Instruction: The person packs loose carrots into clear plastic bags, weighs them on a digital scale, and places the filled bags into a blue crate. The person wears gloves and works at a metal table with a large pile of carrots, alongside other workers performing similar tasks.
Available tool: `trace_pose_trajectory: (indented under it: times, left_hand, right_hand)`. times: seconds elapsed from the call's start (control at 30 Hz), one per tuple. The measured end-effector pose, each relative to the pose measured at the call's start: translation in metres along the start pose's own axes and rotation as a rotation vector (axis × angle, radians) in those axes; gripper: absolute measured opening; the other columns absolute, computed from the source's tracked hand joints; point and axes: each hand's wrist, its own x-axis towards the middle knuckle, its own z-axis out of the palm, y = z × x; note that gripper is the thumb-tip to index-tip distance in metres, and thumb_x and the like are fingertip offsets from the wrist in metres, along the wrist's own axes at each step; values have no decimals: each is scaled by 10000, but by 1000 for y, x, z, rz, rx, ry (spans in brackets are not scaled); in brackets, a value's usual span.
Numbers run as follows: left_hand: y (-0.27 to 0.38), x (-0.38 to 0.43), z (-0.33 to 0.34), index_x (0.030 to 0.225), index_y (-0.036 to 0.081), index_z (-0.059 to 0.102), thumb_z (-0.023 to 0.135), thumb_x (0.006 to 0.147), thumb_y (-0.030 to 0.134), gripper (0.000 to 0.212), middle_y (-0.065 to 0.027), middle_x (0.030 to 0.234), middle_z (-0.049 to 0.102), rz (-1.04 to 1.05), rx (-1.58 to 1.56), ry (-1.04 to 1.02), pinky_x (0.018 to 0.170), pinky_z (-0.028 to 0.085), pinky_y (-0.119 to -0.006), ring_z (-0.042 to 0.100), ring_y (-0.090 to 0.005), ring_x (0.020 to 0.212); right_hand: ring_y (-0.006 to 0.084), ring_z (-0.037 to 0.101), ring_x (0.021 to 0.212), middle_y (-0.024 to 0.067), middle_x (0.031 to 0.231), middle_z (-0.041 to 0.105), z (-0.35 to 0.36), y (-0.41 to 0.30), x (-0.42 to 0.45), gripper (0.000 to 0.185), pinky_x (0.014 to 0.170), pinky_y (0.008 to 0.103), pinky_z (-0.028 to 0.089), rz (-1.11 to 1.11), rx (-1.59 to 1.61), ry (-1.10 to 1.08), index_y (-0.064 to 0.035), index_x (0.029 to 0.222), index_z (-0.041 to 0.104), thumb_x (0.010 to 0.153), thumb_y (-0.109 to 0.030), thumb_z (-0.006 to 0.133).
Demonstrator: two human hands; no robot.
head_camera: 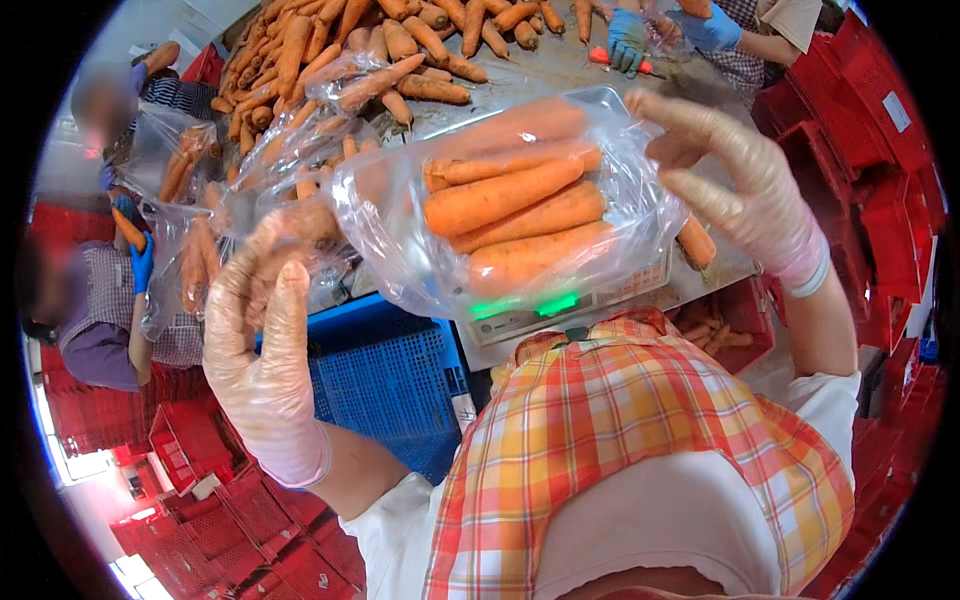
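Note:
A clear plastic bag (360, 225) of several carrots (517, 196) lies on the metal tray (604, 97) of a weighing scale (510, 324). Green light glows on the scale's front through the plastic. My left hand (262, 360), in a thin see-through glove, is raised to the left of the bag with its fingers apart. Similarly gloved, my right hand (742, 180) hovers at the bag's right end, thumb and fingers spread; whether a fingertip touches the plastic I cannot tell. Beyond my left fingers lie more clear bags with carrots (300, 146).
A heap of loose carrots (330, 30) covers the table's far left. Below the table edge stand a blue crate (382, 382) and a red crate with small carrots (720, 330). A co-worker's gloved hand (626, 41) holds a red-handled tool; other workers handle carrots at left. Red crates (247, 517) are stacked around.

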Motion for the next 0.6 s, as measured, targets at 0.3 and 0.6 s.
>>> trace_pose_trajectory:
  times: [0.3, 0.6]
  left_hand:
    - [7, -11, 18, 1434, 95, 419, 754, 794, 138, 723, -119, 1039, 683, 147, 175, -26, 916, 460, -292, 609, -154, 988]
    - [21, -2, 59, 1452, 70, 384, 491, 847, -117, 642, -49, 1101, 616, -69, 9, -204, 702, 473, -209, 584, -77, 732]
  right_hand:
    - [176, 654, 918, 66, 1067, 676, -28, 58, 0, 323, 813, 293, 516, 141, -296, 70, -111, 1209, 621, 897, -194, 635]
    - [324, 679, 834, 186, 902, 688, -36, 151, -64, 313, 775, 384, 537, 694, -621, -324, -84, 941, 706, 884, -325, 513]
